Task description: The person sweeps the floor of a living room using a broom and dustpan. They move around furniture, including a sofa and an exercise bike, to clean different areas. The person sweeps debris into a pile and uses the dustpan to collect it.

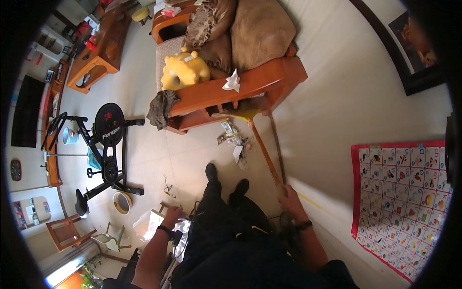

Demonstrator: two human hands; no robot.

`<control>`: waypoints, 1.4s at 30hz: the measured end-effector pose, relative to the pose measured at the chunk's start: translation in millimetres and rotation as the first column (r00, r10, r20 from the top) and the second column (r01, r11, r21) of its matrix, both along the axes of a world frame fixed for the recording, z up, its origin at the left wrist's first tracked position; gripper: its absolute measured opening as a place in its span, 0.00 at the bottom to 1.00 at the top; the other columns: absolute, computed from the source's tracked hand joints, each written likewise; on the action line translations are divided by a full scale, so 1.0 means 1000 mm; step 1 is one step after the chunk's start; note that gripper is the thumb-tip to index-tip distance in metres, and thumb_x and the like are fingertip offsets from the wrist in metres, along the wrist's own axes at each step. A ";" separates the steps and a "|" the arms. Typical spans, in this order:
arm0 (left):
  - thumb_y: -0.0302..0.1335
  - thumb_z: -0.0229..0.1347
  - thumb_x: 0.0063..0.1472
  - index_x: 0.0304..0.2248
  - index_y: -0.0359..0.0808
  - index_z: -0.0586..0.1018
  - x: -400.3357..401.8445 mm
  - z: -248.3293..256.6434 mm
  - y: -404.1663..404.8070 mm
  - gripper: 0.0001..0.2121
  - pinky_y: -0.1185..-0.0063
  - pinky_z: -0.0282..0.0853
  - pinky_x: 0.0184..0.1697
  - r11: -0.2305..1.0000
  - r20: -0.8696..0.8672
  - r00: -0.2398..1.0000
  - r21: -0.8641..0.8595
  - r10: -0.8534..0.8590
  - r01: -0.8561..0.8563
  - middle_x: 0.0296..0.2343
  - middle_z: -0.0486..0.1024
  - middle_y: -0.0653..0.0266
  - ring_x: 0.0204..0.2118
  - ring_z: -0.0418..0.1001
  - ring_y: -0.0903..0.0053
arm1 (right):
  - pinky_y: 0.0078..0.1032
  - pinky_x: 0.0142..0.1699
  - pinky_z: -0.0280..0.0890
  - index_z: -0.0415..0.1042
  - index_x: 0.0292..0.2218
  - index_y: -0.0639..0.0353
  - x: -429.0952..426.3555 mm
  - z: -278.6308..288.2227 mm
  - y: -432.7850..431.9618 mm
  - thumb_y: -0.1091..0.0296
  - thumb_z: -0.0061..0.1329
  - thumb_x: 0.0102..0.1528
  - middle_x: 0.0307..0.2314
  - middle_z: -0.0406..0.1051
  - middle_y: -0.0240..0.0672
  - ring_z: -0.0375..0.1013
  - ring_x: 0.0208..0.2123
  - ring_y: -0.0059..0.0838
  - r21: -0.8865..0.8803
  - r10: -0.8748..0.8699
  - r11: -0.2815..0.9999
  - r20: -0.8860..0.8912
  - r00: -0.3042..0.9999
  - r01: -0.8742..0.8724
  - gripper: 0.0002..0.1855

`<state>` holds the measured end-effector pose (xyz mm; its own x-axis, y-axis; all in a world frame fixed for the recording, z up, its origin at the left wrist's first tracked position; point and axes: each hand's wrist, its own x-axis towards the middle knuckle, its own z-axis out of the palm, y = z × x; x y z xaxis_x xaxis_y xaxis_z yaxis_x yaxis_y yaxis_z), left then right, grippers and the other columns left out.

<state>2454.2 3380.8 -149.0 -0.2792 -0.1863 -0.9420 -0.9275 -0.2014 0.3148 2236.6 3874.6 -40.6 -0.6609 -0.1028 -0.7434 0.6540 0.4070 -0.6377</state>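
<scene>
My right hand (pixel 289 203) grips the wooden handle of a broom (pixel 265 153). The broom's yellow head (pixel 242 115) reaches the underside of a wooden sofa (pixel 231 90); its bristles are partly hidden there. On the floor just in front of it lies a small heap of litter (pixel 236 142), with wrappers, a white scrap and tangled fluff. My left hand (pixel 174 215) hangs to the left of my legs, fingers loosely apart, and appears to hold nothing. It is nearest to a small pale chair or stool (pixel 156 218), seen only in part.
A black exercise bike (pixel 108 151) stands on the left, near a round bin (pixel 122 203). A wire-like item (pixel 168 188) lies on the floor. The wall with a picture chart (pixel 400 202) runs along my right. The sofa bears a yellow plush toy (pixel 184 70) and brown cushions (pixel 261 34).
</scene>
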 end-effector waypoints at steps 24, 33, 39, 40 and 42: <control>0.37 0.52 0.65 0.43 0.32 0.72 0.020 0.026 -0.003 0.16 0.71 0.77 0.38 0.979 -0.053 0.980 -0.055 0.194 -0.196 0.34 0.76 0.56 0.36 0.78 0.67 | 0.22 0.27 0.64 0.63 0.52 0.61 0.034 0.116 0.012 0.68 0.51 0.57 0.27 0.71 0.34 0.70 0.26 0.21 0.012 0.177 0.984 0.146 0.973 -0.180 0.23; 0.40 0.53 0.62 0.45 0.30 0.71 0.041 0.033 -0.011 0.21 0.69 0.76 0.40 0.982 -0.020 0.983 -0.060 0.180 -0.181 0.37 0.76 0.53 0.39 0.77 0.64 | 0.20 0.24 0.63 0.61 0.52 0.62 0.022 0.090 0.007 0.69 0.49 0.57 0.26 0.69 0.33 0.67 0.22 0.18 -0.071 0.074 0.995 0.108 0.991 -0.067 0.23; 0.38 0.52 0.64 0.44 0.30 0.70 0.022 0.026 -0.015 0.18 0.68 0.75 0.41 0.990 -0.016 0.993 -0.073 0.119 -0.120 0.37 0.76 0.52 0.38 0.78 0.64 | 0.18 0.24 0.63 0.63 0.50 0.62 0.012 0.018 -0.018 0.67 0.50 0.56 0.26 0.70 0.35 0.69 0.23 0.18 0.034 0.136 0.990 -0.018 0.990 -0.136 0.21; 0.37 0.51 0.65 0.44 0.30 0.70 0.017 0.024 -0.016 0.17 0.69 0.75 0.40 0.990 -0.013 0.993 -0.077 0.121 -0.122 0.37 0.76 0.53 0.38 0.78 0.65 | 0.18 0.24 0.62 0.63 0.50 0.62 0.012 0.017 -0.014 0.66 0.51 0.56 0.27 0.71 0.35 0.69 0.23 0.18 0.067 0.179 0.982 -0.074 0.981 -0.174 0.22; 0.37 0.51 0.65 0.44 0.31 0.71 0.011 0.020 -0.016 0.16 0.69 0.75 0.39 0.991 -0.019 0.993 -0.063 0.115 -0.116 0.36 0.76 0.54 0.37 0.78 0.66 | 0.19 0.23 0.61 0.64 0.50 0.62 0.019 0.033 0.009 0.65 0.51 0.56 0.26 0.71 0.35 0.68 0.21 0.19 0.056 0.217 0.975 -0.058 0.974 -0.214 0.22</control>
<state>2465.5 3364.7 -128.6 -0.2663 -0.2780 -0.9229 -0.8944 -0.2855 0.3442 2255.6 3883.7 -8.0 -0.6728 -0.2124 -0.7087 0.5068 0.5656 -0.6506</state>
